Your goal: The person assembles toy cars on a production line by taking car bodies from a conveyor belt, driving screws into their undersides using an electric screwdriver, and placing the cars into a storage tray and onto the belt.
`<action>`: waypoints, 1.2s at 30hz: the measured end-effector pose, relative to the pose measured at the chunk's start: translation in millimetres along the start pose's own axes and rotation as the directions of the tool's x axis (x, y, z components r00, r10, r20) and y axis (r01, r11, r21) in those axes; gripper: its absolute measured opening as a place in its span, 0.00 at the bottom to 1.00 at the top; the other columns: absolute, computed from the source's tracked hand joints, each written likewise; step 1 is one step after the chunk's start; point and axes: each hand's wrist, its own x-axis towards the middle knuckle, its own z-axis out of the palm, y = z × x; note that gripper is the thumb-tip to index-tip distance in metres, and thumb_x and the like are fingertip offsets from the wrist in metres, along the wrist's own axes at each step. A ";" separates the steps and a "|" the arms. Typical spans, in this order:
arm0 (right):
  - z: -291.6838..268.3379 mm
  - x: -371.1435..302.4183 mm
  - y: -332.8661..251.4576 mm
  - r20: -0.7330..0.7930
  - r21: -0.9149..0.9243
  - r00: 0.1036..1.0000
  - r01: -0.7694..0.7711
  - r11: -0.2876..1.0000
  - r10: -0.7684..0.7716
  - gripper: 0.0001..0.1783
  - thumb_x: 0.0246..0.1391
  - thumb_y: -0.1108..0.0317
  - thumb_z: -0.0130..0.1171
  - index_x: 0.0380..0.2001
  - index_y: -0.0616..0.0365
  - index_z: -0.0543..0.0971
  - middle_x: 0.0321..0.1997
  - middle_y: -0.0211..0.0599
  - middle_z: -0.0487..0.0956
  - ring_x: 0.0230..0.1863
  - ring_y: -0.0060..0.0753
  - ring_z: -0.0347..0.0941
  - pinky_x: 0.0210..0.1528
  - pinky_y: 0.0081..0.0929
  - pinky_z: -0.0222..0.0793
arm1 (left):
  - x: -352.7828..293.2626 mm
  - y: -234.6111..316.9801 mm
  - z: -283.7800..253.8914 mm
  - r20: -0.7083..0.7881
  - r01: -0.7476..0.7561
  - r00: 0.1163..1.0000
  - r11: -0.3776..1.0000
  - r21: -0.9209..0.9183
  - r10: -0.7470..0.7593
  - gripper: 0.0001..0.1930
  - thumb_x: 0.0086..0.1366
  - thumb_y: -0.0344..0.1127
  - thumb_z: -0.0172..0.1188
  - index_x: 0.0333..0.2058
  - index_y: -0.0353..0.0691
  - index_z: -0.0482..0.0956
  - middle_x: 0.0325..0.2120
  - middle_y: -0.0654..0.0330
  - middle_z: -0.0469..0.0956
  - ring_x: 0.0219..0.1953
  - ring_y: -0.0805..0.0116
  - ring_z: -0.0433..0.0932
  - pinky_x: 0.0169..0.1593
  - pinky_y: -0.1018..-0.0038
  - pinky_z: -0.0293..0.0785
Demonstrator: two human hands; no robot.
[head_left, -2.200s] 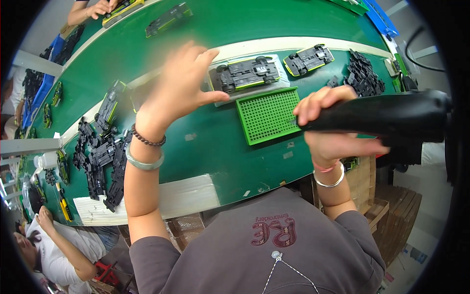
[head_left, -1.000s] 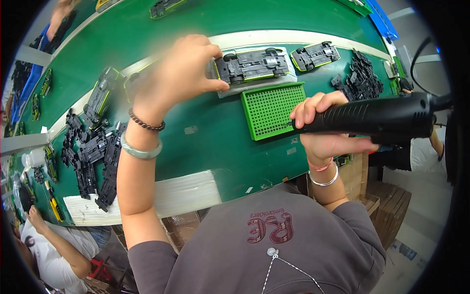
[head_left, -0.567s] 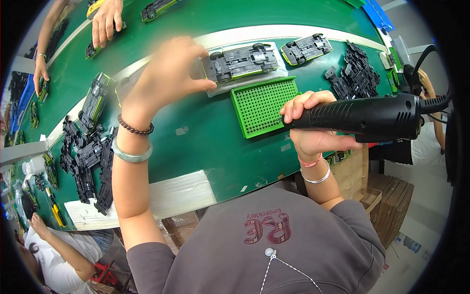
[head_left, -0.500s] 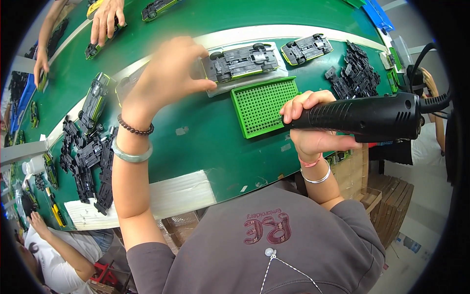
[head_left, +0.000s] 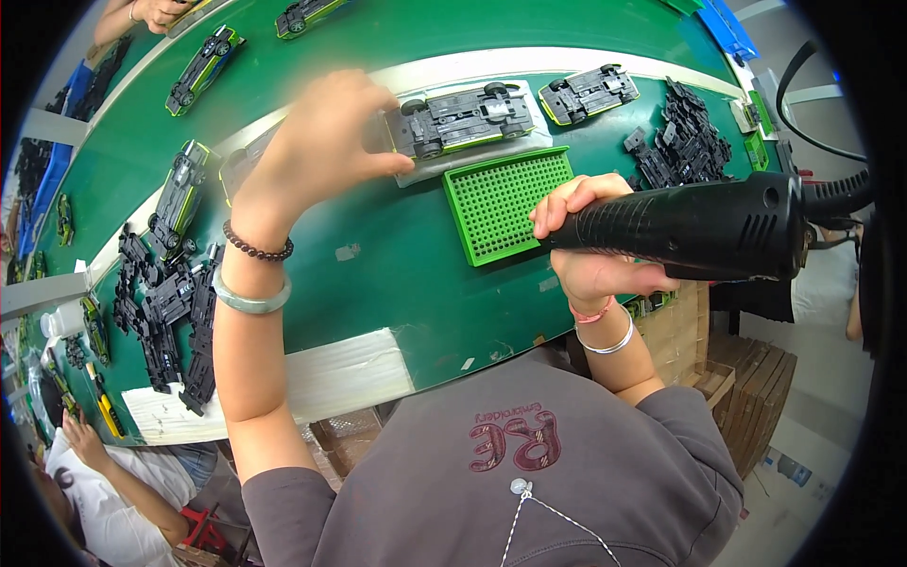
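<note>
Now, the right hand (head_left: 595, 236) has its fingers wrapped around the front end of the black power tool (head_left: 704, 227), thumb stretched along the underside, and the tool lies almost level with its cord (head_left: 839, 197) running off its back end to the right. Its front end sits by the right side of the green tray (head_left: 459, 222) (a neat grid of little holes, that one). Over to the left hand (head_left: 316, 142): blurred at the back, thumb and fingers parted at the left end of the toy car (head_left: 463, 123); whether they press on it, one cannot tell.

And the car itself? Wheels up on a pale pad (head_left: 539, 132), just beyond the tray, black underside showing and a yellow-green edge below. Just right of it, a second car (head_left: 588, 94) lies wheels up too, near a heap of black parts (head_left: 690, 142). Away on the left of the green table (head_left: 378, 283), another pile (head_left: 175, 302) of black parts spreads beside a tilted car (head_left: 179, 194).
</note>
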 end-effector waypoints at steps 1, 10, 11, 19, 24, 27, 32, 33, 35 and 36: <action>-0.3 1.3 -0.7 0.002 0.000 1.000 0.003 1.000 -0.003 0.60 0.21 0.10 0.31 0.29 0.65 0.66 0.20 0.38 0.70 0.19 0.27 0.67 0.21 0.21 0.67 | 0.1 0.4 0.0 0.000 0.002 1.000 1.000 -0.005 -0.002 0.25 0.43 0.39 0.70 0.40 0.37 0.74 0.46 0.46 0.71 0.56 0.48 0.63 0.58 0.62 0.61; 20.3 51.6 -41.5 0.121 0.117 0.993 -0.017 0.993 0.002 0.64 0.13 0.08 0.25 0.29 0.64 0.66 0.20 0.40 0.71 0.19 0.30 0.68 0.23 0.27 0.68 | -2.5 -1.3 -0.1 -0.004 0.024 1.000 1.000 -0.005 -0.024 0.25 0.43 0.41 0.70 0.39 0.37 0.74 0.43 0.50 0.73 0.56 0.49 0.63 0.58 0.62 0.61; 28.3 64.0 -39.6 0.168 0.123 0.985 0.028 0.992 -0.048 0.63 0.15 0.08 0.26 0.30 0.62 0.67 0.20 0.38 0.70 0.19 0.30 0.67 0.23 0.28 0.67 | -3.5 -2.1 1.4 -0.021 0.023 1.000 0.999 -0.024 -0.024 0.25 0.43 0.41 0.70 0.39 0.37 0.75 0.43 0.50 0.73 0.56 0.49 0.64 0.57 0.62 0.61; 93.9 108.6 21.8 0.139 -0.064 0.986 -0.088 0.994 0.097 0.59 0.27 0.12 0.20 0.25 0.65 0.68 0.15 0.41 0.70 0.16 0.32 0.68 0.20 0.24 0.67 | 2.2 -6.2 8.5 -0.185 -0.140 0.973 0.990 -0.010 0.136 0.25 0.37 0.44 0.72 0.35 0.38 0.78 0.32 0.54 0.76 0.42 0.54 0.71 0.49 0.63 0.66; 90.8 106.4 44.4 0.162 -0.111 0.978 -0.110 0.988 0.127 0.57 0.29 0.13 0.24 0.26 0.64 0.69 0.15 0.42 0.70 0.17 0.32 0.69 0.21 0.24 0.68 | 2.0 -11.2 11.4 -0.164 -0.118 0.980 0.993 -0.031 0.111 0.26 0.38 0.44 0.72 0.37 0.41 0.78 0.31 0.57 0.76 0.43 0.55 0.71 0.48 0.64 0.65; 90.1 107.2 47.9 0.184 -0.029 0.972 -0.142 0.989 0.145 0.56 0.31 0.13 0.25 0.27 0.64 0.69 0.16 0.42 0.71 0.16 0.31 0.68 0.21 0.24 0.67 | 1.0 -11.5 10.0 -0.155 -0.102 0.983 0.994 -0.049 0.093 0.26 0.38 0.44 0.72 0.37 0.41 0.77 0.29 0.58 0.75 0.43 0.56 0.71 0.47 0.63 0.65; 89.1 101.8 49.6 0.183 -0.030 0.970 -0.156 0.987 0.158 0.56 0.31 0.14 0.27 0.28 0.65 0.67 0.17 0.40 0.71 0.18 0.30 0.68 0.22 0.24 0.68 | 0.0 -5.9 3.3 -0.069 -0.058 0.996 0.994 -0.097 0.051 0.27 0.36 0.39 0.72 0.37 0.37 0.74 0.38 0.53 0.73 0.47 0.51 0.68 0.53 0.63 0.62; 89.9 101.7 49.5 0.185 -0.038 0.970 -0.152 0.988 0.157 0.56 0.31 0.14 0.27 0.28 0.65 0.67 0.17 0.40 0.71 0.18 0.30 0.68 0.22 0.23 0.67 | 0.0 -5.5 2.4 -0.071 -0.057 0.996 0.993 -0.101 0.050 0.26 0.35 0.39 0.72 0.34 0.37 0.74 0.37 0.52 0.73 0.47 0.51 0.68 0.52 0.63 0.62; 87.0 100.3 49.2 0.195 -0.068 0.969 -0.143 0.987 0.154 0.55 0.31 0.14 0.28 0.28 0.64 0.66 0.17 0.39 0.70 0.18 0.29 0.68 0.22 0.23 0.67 | 1.1 -7.2 5.6 -0.080 -0.070 0.995 0.994 -0.080 0.064 0.25 0.36 0.42 0.72 0.34 0.39 0.75 0.33 0.55 0.73 0.46 0.53 0.69 0.50 0.62 0.63; 85.9 98.2 48.0 0.207 -0.069 0.966 -0.145 0.987 0.156 0.54 0.31 0.14 0.29 0.27 0.64 0.66 0.17 0.38 0.69 0.18 0.29 0.68 0.21 0.23 0.67 | 0.4 -5.3 7.4 -0.089 -0.082 0.993 0.995 -0.054 0.077 0.24 0.38 0.44 0.72 0.36 0.42 0.77 0.30 0.57 0.73 0.44 0.55 0.70 0.48 0.60 0.64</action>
